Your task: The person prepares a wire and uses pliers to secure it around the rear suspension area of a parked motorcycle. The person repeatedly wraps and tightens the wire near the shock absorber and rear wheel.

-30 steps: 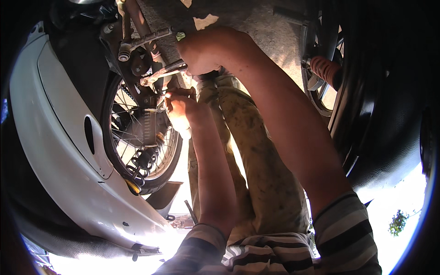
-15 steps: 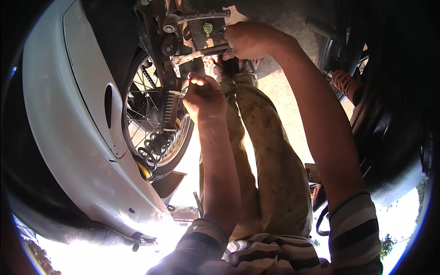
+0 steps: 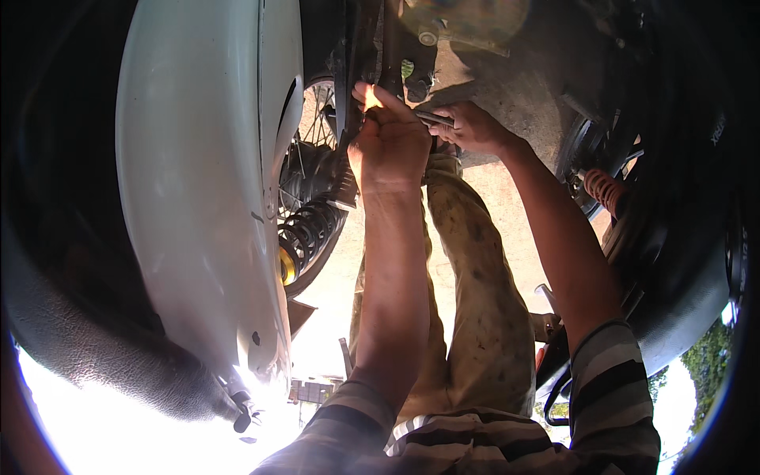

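Observation:
My right hand (image 3: 473, 127) is closed round the end of a slim metal wrench (image 3: 435, 119). The wrench runs leftward and passes behind my left hand (image 3: 389, 146), so its far end is hidden. My left hand is raised with its palm side showing and its fingers apart. Bright light falls on its fingertips, which reach the dark lower frame of a motorcycle beside the wheel (image 3: 317, 111). Whether they press on a part there is hidden. A white body panel (image 3: 194, 174) of the motorcycle stands close on the left.
A black coil shock absorber (image 3: 309, 226) with a yellow ring sits below the wheel's spokes. On the right stands another motorcycle with a red spring (image 3: 604, 190) and a dark seat (image 3: 673, 317). My legs (image 3: 483, 293) stretch over the sunlit ground (image 3: 507, 198). A small green thing (image 3: 407, 70) lies beyond my hands.
My view has shifted, and the white panel now covers more of the wheel. My right hand has come down and nearer my left, still holding the wrench. My left hand's fingers have opened out.

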A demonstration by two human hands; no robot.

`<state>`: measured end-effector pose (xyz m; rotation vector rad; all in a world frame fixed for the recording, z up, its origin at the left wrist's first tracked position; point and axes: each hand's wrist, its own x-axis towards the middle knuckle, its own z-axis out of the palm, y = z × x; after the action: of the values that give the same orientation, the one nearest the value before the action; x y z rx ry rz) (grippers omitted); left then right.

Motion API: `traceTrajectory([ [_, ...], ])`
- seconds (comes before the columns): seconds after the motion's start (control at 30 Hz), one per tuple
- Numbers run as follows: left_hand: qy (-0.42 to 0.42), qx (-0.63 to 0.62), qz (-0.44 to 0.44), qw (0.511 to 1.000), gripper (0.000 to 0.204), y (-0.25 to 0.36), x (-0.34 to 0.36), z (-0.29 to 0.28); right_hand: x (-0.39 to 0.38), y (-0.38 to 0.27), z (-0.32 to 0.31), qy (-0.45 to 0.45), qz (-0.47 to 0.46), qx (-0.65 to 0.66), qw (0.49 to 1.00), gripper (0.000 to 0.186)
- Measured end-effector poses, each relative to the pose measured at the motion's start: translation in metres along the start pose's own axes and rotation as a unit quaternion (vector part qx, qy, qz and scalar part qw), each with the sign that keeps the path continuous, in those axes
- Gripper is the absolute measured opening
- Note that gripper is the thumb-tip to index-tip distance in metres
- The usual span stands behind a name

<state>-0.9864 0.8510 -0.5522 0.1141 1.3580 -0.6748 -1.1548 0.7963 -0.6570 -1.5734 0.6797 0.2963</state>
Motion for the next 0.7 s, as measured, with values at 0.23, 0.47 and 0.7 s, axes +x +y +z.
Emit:
traceTrajectory([
  [0.23,0.009,0.004,0.027,1.0,0.035,-0.021,0.021,0.026,-0.021,-0.006,0.051,0.08,0.009,0.092,0.992,0.026],
  [0.47,0.028,0.224,0.084,0.97,0.048,-0.032,0.027,0.016,-0.056,-0.092,0.058,0.016,0.162,0.281,0.946,0.047],
  [0.7,-0.021,0.379,0.053,0.923,0.059,-0.085,0.001,0.0,-0.067,-0.101,0.054,0.101,0.256,0.449,0.85,0.041],
])
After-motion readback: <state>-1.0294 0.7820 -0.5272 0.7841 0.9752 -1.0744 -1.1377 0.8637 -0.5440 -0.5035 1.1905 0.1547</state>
